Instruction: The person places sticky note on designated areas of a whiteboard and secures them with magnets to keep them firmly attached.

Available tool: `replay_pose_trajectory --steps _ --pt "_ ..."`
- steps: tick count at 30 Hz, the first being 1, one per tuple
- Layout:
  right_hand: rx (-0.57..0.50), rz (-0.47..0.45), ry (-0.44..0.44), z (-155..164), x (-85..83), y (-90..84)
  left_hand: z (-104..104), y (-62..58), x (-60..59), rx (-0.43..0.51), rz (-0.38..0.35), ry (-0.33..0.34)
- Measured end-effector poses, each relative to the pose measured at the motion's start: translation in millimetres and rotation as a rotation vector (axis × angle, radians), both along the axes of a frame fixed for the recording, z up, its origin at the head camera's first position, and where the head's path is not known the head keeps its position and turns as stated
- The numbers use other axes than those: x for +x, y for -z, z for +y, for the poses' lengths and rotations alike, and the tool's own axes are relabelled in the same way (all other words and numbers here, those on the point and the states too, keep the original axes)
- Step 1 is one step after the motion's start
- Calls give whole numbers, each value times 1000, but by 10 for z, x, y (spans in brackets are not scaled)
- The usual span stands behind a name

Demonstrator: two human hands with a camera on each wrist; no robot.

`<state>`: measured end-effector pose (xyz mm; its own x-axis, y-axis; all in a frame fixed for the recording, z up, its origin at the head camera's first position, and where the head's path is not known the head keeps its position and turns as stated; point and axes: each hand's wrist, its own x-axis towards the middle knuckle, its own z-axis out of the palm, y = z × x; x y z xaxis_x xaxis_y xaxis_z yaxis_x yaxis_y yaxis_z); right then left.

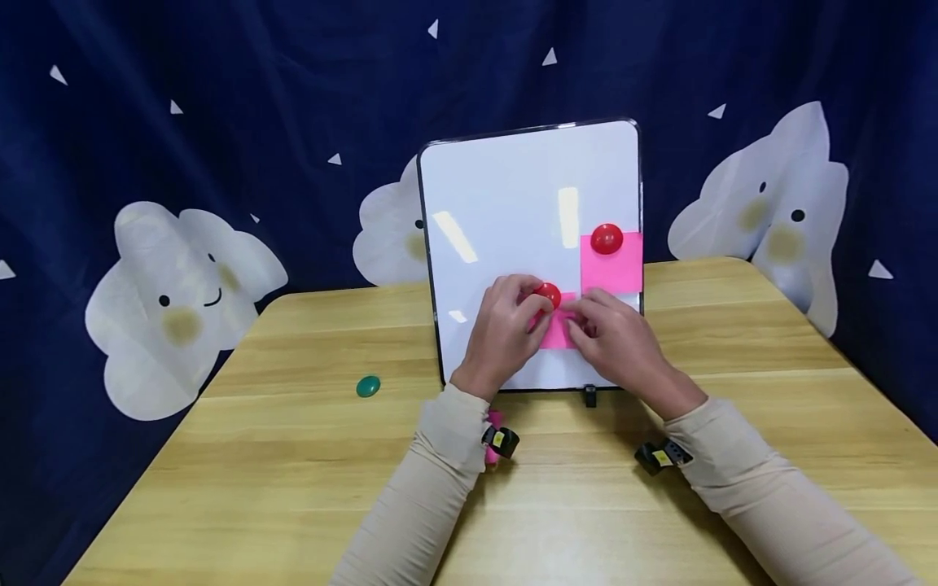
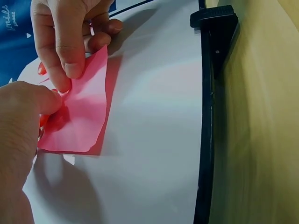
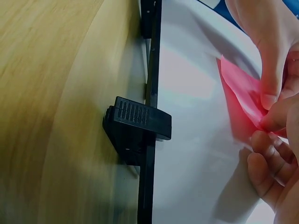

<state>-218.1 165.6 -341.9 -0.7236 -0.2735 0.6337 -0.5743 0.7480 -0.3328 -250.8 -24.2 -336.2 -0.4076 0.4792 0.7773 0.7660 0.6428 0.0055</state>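
A whiteboard (image 1: 506, 203) with a black frame stands upright on the table. My left hand (image 1: 506, 330) pinches a round red magnet (image 1: 548, 295) at the upper part of a pink sticky note (image 1: 558, 332) low on the board. My right hand (image 1: 623, 342) holds the same note near its upper right corner, thumb and index finger close together. In the left wrist view the note (image 2: 86, 112) stands slightly off the board, casting a shadow. Fingers partly hide the magnet and the note's top. Above right, another red magnet (image 1: 607, 238) sits on a second pink note (image 1: 611, 275).
A green magnet (image 1: 368, 386) lies on the wooden table (image 1: 293, 488) left of the board. Something pink (image 1: 493, 456) is partly hidden behind my left wrist. A black clip-like foot (image 3: 135, 121) grips the board's lower edge. A dark blue curtain (image 1: 293, 81) with clouds hangs behind.
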Motion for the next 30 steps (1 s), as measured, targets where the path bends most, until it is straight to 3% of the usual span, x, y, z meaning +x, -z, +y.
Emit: replay_pose_trajectory --steps 7,30 --pt "7 0 3 -27 8 1 7 12 0 -8 16 -31" --pt "-9 36 5 -16 11 0 32 11 1 -22 39 -45"
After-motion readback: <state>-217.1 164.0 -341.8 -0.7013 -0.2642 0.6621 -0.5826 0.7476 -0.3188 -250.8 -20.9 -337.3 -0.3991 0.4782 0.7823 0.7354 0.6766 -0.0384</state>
